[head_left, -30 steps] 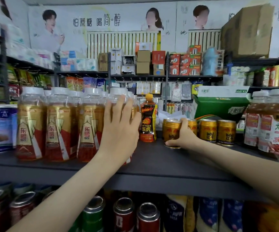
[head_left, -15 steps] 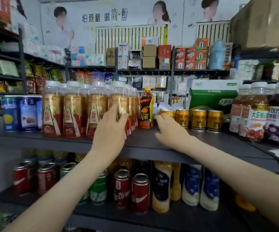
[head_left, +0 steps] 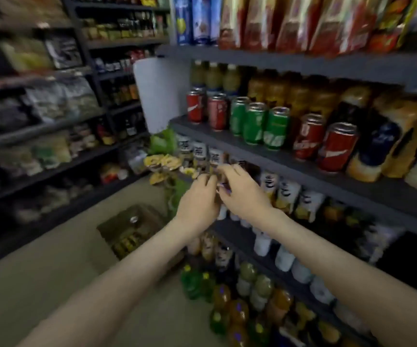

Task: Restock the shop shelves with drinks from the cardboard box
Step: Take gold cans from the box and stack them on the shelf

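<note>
The view is motion-blurred. My left hand (head_left: 198,199) and my right hand (head_left: 243,192) meet fingertip to fingertip in front of a lower shelf of white-labelled bottles (head_left: 285,194). Blur hides whether either hand holds anything. Below and left of them, an open cardboard box (head_left: 132,229) sits on the floor with several gold-topped drinks inside. Above my hands, a grey shelf (head_left: 265,157) carries red cans (head_left: 337,146) and green cans (head_left: 255,123).
The drinks rack runs along the right, with green and orange bottles (head_left: 227,296) on its lowest levels. Dark shelves of snack packets (head_left: 39,136) line the left. A beige floor aisle (head_left: 52,284) lies between them. A white panel (head_left: 160,91) caps the rack's end.
My head has swung down and left, from the top shelf to the aisle and box. Both hands have left the bottles and gold cans and come together lower down.
</note>
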